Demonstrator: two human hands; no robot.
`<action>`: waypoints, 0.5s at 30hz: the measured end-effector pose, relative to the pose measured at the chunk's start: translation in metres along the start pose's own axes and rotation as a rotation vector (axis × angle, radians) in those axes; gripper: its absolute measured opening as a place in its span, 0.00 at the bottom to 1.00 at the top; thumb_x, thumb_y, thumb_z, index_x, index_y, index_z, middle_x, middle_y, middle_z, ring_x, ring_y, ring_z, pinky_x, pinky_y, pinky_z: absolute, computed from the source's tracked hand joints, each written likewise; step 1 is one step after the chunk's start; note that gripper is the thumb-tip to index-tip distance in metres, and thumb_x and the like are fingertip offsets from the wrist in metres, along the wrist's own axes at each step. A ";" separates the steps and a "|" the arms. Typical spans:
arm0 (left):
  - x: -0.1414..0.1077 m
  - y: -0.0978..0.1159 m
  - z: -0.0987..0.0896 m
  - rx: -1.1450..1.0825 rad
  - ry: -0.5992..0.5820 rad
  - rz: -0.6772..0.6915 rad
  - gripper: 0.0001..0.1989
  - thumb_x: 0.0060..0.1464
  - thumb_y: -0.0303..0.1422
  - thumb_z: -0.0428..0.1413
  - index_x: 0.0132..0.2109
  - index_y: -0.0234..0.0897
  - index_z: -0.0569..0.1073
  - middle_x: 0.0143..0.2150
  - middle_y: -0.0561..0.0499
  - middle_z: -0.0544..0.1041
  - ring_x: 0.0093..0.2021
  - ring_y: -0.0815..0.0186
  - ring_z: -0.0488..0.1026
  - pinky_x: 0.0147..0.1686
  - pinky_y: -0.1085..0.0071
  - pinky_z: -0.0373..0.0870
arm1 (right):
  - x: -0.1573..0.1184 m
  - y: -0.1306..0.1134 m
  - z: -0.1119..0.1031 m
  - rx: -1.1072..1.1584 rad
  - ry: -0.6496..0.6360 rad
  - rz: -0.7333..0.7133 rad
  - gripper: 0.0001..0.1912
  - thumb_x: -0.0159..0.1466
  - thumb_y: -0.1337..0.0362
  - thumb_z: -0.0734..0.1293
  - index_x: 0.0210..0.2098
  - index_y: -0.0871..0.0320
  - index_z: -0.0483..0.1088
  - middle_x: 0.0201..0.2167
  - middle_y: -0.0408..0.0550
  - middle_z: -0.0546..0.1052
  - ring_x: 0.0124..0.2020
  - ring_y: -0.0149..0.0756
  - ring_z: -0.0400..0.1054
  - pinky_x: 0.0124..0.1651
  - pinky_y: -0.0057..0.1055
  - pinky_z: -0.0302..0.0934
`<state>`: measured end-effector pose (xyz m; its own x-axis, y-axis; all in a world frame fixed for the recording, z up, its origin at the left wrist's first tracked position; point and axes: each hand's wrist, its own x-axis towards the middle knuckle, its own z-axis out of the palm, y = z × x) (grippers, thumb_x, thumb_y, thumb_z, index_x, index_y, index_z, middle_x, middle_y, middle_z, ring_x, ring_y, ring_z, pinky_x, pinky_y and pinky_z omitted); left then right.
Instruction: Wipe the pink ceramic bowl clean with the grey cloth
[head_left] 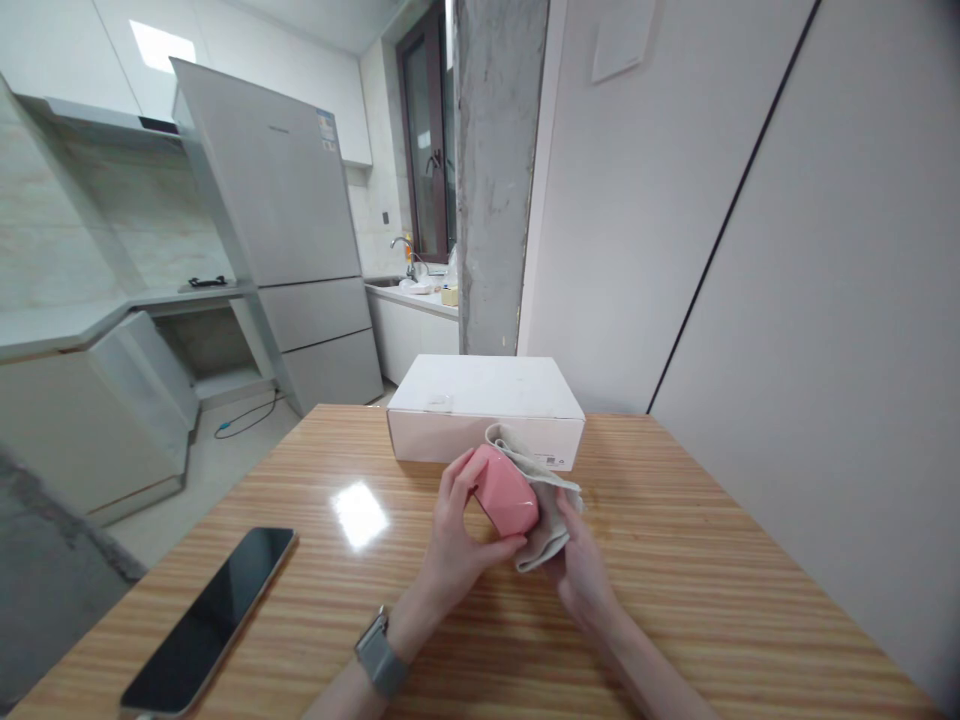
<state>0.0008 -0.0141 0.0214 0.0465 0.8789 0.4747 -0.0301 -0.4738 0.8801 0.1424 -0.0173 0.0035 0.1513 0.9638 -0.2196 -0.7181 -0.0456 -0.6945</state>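
Gripped between the thumb and fingers of my left hand (455, 535) is a glossy pink object (506, 492) with faceted sides, tilted above the table. I cannot tell its exact kind. My right hand (579, 560) holds a folded light grey cloth (551, 515) against the right side of the pink object. The cloth hides that side, and some of my right fingers are out of sight behind it. A watch with a grey band (381, 652) is on my left wrist.
Behind my hands, a white box (480, 385) stands on the wood-grain table (675, 600). A dark-screened phone (214, 620) lies at the left. Beyond the table are a tall fridge (277, 190), a concrete pillar (499, 180) and a kitchen counter with a tap (405, 250).
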 end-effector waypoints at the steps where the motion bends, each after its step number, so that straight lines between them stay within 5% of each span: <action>1: 0.000 -0.001 0.001 -0.001 0.002 0.014 0.39 0.36 0.28 0.69 0.57 0.46 0.67 0.63 0.45 0.60 0.64 0.51 0.55 0.60 0.57 0.57 | 0.000 0.000 0.000 0.004 0.008 -0.004 0.17 0.49 0.52 0.74 0.36 0.53 0.78 0.34 0.40 0.83 0.34 0.39 0.75 0.34 0.30 0.68; 4: 0.001 -0.007 0.001 -0.069 -0.014 -0.024 0.41 0.34 0.28 0.70 0.58 0.45 0.66 0.64 0.45 0.60 0.64 0.50 0.56 0.61 0.58 0.57 | 0.001 -0.001 0.000 0.019 -0.008 -0.010 0.18 0.50 0.52 0.74 0.38 0.54 0.78 0.37 0.41 0.83 0.39 0.40 0.76 0.40 0.31 0.69; 9: 0.005 -0.018 -0.001 -0.216 -0.050 -0.125 0.26 0.53 0.35 0.59 0.59 0.41 0.64 0.63 0.44 0.63 0.62 0.55 0.60 0.58 0.60 0.62 | 0.003 -0.003 -0.002 0.049 0.056 0.032 0.18 0.48 0.51 0.74 0.35 0.55 0.77 0.33 0.44 0.83 0.43 0.47 0.75 0.45 0.38 0.69; 15: 0.006 -0.018 -0.002 -0.276 -0.082 -0.283 0.27 0.52 0.37 0.60 0.57 0.45 0.62 0.57 0.46 0.69 0.50 0.59 0.71 0.49 0.62 0.70 | 0.003 -0.002 -0.001 0.035 0.034 0.013 0.22 0.46 0.51 0.76 0.38 0.55 0.77 0.36 0.43 0.83 0.43 0.44 0.76 0.43 0.34 0.70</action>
<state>0.0001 0.0000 0.0084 0.1704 0.9601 0.2219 -0.2708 -0.1710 0.9473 0.1451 -0.0146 0.0039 0.1645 0.9536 -0.2523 -0.7432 -0.0483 -0.6673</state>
